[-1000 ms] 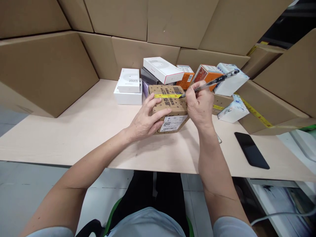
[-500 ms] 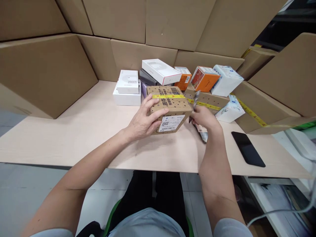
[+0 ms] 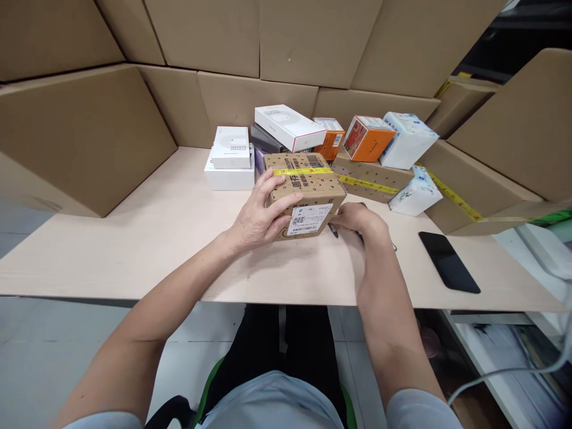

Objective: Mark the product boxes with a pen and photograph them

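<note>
My left hand (image 3: 259, 214) grips a brown cardboard box (image 3: 308, 189) from its left side, with fingers on the top and the thumb along the front. Yellow tape runs over the box's top, and a white printed label (image 3: 309, 219) is on its near face. At the box's lower right, my right hand (image 3: 355, 217) is closed low over the table. The dark tip of a pen (image 3: 333, 230) sticks out beneath its fingers; most of the pen is hidden. Something small and dark lies partly covered under the right wrist.
White boxes (image 3: 230, 176) stand behind on the left, one reading power bank. Orange boxes (image 3: 369, 143) and white tissue packs (image 3: 409, 140) are at the back right, around another taped carton (image 3: 366, 179). A black phone (image 3: 449, 262) lies right. Cardboard walls (image 3: 259, 95) enclose the back.
My right hand has lowered toward the table beside the box, and the pen has tipped from upright to low under the fingers. My left hand stays on the box.
</note>
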Action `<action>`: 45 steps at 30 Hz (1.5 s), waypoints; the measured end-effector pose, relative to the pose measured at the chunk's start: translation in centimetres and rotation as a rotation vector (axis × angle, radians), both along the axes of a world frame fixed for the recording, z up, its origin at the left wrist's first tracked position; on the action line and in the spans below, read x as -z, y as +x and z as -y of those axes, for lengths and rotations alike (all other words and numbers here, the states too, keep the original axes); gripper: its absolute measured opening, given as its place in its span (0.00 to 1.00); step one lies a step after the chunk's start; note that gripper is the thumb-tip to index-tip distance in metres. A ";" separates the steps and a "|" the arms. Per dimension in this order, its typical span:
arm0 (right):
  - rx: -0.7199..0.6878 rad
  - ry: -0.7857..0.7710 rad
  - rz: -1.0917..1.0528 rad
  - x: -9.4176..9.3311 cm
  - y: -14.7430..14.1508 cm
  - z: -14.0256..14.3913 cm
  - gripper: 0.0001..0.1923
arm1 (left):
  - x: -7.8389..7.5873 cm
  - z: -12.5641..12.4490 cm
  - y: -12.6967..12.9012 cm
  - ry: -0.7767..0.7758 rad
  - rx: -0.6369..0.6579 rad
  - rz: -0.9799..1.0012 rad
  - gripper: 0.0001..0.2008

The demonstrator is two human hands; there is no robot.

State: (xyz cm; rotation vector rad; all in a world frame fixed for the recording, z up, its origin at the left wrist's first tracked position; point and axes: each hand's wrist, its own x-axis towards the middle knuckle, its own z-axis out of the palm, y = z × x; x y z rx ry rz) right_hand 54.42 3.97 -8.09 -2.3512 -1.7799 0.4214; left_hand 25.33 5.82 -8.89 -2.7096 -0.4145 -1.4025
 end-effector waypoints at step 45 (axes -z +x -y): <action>-0.317 0.167 -1.729 -5.5 -7.7 8.7 0.28 | -0.1 0.7 0.7 0.037 -0.023 0.029 0.24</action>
